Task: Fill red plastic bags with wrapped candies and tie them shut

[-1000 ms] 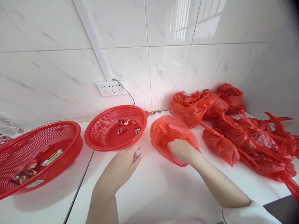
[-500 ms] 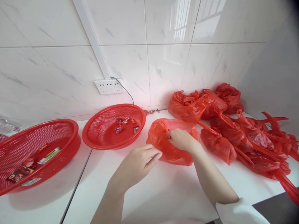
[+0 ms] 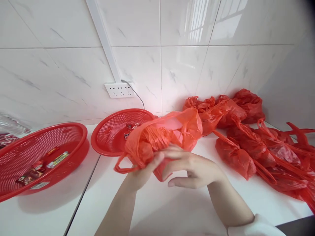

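Observation:
A red plastic bag (image 3: 182,126) is lifted off the table in front of me and lies tilted, its crumpled part and a handle loop towards the left. My left hand (image 3: 145,172) is closed on that crumpled part; the bag covers most of its fingers. My right hand (image 3: 190,165) is just to the right, fingers curved and thumb apart, nothing gripped in it. Its upper fingers lie against or very near the bag's underside; actual contact cannot be made out. What the bag contains is not visible.
A red mesh basket (image 3: 100,153) behind the bag contains several small wrapped sweets. Another red basket (image 3: 81,139) at left has wrapped snacks inside. Several filled red bags (image 3: 233,157) are heaped along the right. A socket strip (image 3: 119,90) with a cable is on the tiled wall.
The bag has come up off the table and moved left, now partly over the middle basket. My left hand has taken hold of it; my right hand has come out of its opening.

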The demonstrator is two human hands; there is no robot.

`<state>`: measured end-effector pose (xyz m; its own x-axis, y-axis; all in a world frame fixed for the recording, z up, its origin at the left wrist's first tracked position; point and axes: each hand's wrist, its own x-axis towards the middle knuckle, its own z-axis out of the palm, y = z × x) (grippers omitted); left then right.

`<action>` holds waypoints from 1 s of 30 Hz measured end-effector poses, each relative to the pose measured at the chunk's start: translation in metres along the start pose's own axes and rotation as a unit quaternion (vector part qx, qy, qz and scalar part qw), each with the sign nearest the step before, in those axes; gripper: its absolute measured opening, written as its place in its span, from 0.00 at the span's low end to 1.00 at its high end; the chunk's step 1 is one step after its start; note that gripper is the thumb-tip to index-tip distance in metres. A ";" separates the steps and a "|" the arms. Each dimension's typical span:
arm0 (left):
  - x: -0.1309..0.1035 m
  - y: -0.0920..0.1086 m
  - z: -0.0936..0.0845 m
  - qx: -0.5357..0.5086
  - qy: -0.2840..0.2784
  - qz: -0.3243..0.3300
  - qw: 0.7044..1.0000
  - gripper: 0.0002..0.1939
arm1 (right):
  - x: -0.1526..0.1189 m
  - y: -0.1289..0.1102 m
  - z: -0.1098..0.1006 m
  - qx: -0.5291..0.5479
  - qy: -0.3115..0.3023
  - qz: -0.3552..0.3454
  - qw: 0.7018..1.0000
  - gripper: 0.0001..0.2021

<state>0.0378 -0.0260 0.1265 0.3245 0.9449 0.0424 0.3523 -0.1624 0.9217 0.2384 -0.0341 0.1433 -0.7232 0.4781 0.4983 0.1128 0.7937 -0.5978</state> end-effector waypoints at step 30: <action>-0.015 -0.022 -0.102 0.229 0.050 -0.136 0.963 0.21 | -0.044 0.109 -0.043 0.131 0.282 0.497 0.810 0.26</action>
<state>-0.0642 -0.0074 0.1448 0.0870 0.9891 -0.1187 0.7698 0.0089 0.6382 0.3116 0.0481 0.0831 0.0700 0.9866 -0.1471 0.2466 -0.1600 -0.9558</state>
